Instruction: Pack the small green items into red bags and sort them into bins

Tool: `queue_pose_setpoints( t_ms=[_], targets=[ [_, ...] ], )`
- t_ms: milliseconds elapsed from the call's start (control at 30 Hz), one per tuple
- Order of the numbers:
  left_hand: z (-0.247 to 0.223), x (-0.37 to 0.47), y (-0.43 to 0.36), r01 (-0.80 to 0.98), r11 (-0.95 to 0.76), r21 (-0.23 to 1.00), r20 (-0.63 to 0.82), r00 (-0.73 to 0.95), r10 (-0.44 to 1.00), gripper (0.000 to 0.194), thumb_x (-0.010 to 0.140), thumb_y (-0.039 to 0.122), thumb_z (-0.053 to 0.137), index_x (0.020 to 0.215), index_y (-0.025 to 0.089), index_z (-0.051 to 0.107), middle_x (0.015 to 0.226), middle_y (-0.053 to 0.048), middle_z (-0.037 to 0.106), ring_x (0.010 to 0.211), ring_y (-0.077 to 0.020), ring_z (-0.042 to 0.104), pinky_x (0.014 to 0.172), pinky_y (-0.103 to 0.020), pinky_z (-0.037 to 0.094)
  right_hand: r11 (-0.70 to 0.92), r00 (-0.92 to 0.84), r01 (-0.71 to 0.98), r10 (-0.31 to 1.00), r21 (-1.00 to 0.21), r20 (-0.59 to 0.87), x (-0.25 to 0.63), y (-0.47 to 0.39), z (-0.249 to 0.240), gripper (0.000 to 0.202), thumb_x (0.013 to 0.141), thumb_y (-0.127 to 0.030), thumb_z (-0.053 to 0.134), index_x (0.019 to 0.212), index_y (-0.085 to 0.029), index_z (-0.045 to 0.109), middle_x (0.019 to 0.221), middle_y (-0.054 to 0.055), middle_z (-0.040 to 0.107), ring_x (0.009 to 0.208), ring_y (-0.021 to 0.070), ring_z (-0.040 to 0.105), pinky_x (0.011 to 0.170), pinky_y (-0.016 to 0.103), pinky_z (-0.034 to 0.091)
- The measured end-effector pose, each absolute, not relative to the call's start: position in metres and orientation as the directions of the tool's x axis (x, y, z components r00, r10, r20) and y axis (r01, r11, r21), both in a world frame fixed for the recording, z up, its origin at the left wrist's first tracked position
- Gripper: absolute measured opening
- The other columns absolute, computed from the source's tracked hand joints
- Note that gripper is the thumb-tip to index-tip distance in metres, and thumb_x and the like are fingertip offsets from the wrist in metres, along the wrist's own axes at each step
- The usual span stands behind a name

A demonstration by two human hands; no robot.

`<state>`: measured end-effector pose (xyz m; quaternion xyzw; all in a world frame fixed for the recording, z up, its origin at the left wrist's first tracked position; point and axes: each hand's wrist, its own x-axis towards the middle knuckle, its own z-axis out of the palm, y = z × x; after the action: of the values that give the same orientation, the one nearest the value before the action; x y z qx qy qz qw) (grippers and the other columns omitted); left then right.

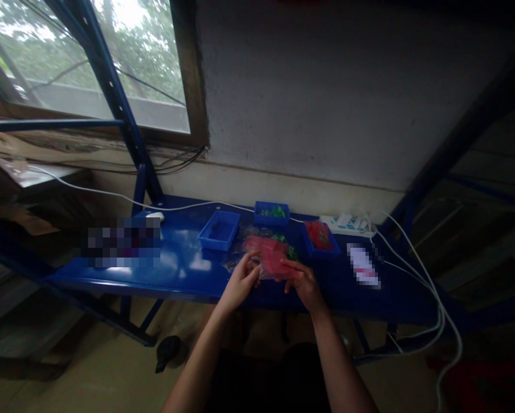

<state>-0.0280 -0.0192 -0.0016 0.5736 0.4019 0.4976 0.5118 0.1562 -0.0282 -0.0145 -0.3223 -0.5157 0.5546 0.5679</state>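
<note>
Between my two hands is a flat red item in clear plastic, like a small packet (273,258); its exact kind cannot be made out. My left hand (245,276) pinches its left edge with thumb and fingers. On the other side, my right hand (304,285) grips the right edge, with the forefinger lying across the red surface. Just behind it, small clear bags and green pieces (279,237) lie on the blue table (175,258), partly covered by the packet.
A blue tray (219,230) stands left of the pile. Another tray (261,220) at the back holds green pieces, and a third (326,250) holds red packets. A white power strip (347,225) lies against the wall. White cables (432,281) hang over the table's right side.
</note>
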Motion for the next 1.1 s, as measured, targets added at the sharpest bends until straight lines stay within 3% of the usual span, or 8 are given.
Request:
queue_pose_setpoints(
  t_ms=[100, 167, 233, 300, 400, 567, 1100],
  targets=[
    [-0.0044, -0.0282, -0.0172, -0.067, -0.143, 0.987, 0.152, 0.170, 0.974, 0.048, 0.078, 0.048, 0.057, 0.112, 0.015, 0.049, 0.057, 0.006, 0.052, 0.050, -0.0116, 0.051, 0.051, -0.022, 0.039, 0.193, -0.134, -0.338, 0.959, -0.921, 0.250, 0.1563, -0.0268, -0.0170, 0.035, 0.073, -0.040, 0.058, 0.097, -0.019, 0.073, 0.086, 0.008, 0.073, 0.068, 0.0199, 0.065, 0.047, 0.025, 0.048],
    [-0.0054, -0.0293, -0.0164, -0.032, -0.162, 0.986, 0.165, 0.205, 0.965, 0.037, 0.080, 0.051, 0.053, 0.093, 0.016, 0.055, 0.057, 0.004, 0.052, 0.053, -0.0124, 0.051, 0.054, -0.023, 0.040, 0.196, -0.116, -0.326, 0.963, -0.925, 0.245, 0.1563, -0.0266, -0.0174, 0.033, 0.075, -0.038, 0.055, 0.096, -0.020, 0.073, 0.089, 0.007, 0.072, 0.064, 0.0170, 0.062, 0.050, 0.027, 0.049],
    [-0.0054, -0.0305, -0.0165, 0.007, -0.180, 0.984, 0.174, 0.233, 0.957, 0.039, 0.083, 0.053, 0.047, 0.073, 0.016, 0.054, 0.059, 0.001, 0.053, 0.058, -0.0134, 0.051, 0.059, -0.024, 0.041, 0.201, -0.093, -0.248, 0.969, -0.948, 0.229, 0.1561, -0.0272, -0.0161, 0.032, 0.078, -0.038, 0.054, 0.096, -0.021, 0.073, 0.091, 0.006, 0.072, 0.063, 0.0160, 0.061, 0.054, 0.028, 0.049],
    [-0.0049, -0.0311, -0.0171, 0.027, -0.175, 0.984, 0.165, 0.214, 0.963, 0.045, 0.085, 0.055, 0.041, 0.065, 0.017, 0.052, 0.062, 0.000, 0.054, 0.062, -0.0145, 0.049, 0.062, -0.025, 0.041, 0.217, -0.074, -0.116, 0.971, -0.969, 0.226, 0.1554, -0.0283, -0.0135, 0.028, 0.078, -0.037, 0.058, 0.096, -0.023, 0.073, 0.094, 0.005, 0.072, 0.073, 0.0183, 0.063, 0.063, 0.029, 0.050],
    [-0.0038, -0.0303, -0.0182, 0.069, -0.166, 0.984, 0.150, 0.201, 0.968, 0.043, 0.083, 0.057, 0.043, 0.067, 0.017, 0.050, 0.064, 0.001, 0.050, 0.064, -0.0144, 0.045, 0.059, -0.024, 0.038, 0.237, -0.078, 0.029, 0.969, -0.971, 0.234, 0.1532, -0.0291, -0.0102, 0.021, 0.074, -0.032, 0.064, 0.092, -0.024, 0.073, 0.096, 0.003, 0.072, 0.087, 0.0208, 0.063, 0.076, 0.031, 0.049],
    [-0.0026, -0.0281, -0.0190, 0.160, -0.178, 0.971, 0.136, 0.243, 0.960, 0.042, 0.081, 0.056, 0.047, 0.062, 0.018, 0.041, 0.058, 0.005, 0.035, 0.056, -0.0107, 0.035, 0.052, -0.022, 0.029, 0.231, -0.080, 0.093, 0.971, -0.969, 0.224, 0.1506, -0.0266, -0.0125, 0.017, 0.074, -0.028, 0.062, 0.085, -0.022, 0.072, 0.082, 0.002, 0.070, 0.071, 0.0169, 0.060, 0.066, 0.028, 0.046],
    [-0.0046, -0.0295, -0.0186, 0.157, -0.197, 0.968, 0.151, 0.261, 0.953, 0.039, 0.086, 0.049, 0.043, 0.063, 0.017, 0.044, 0.058, 0.004, 0.041, 0.057, -0.0110, 0.038, 0.053, -0.022, 0.030, 0.232, -0.070, 0.139, 0.972, -0.963, 0.224, 0.1500, -0.0269, -0.0124, 0.015, 0.075, -0.029, 0.059, 0.082, -0.021, 0.069, 0.074, 0.001, 0.065, 0.066, 0.0151, 0.055, 0.062, 0.027, 0.042]
  ],
)
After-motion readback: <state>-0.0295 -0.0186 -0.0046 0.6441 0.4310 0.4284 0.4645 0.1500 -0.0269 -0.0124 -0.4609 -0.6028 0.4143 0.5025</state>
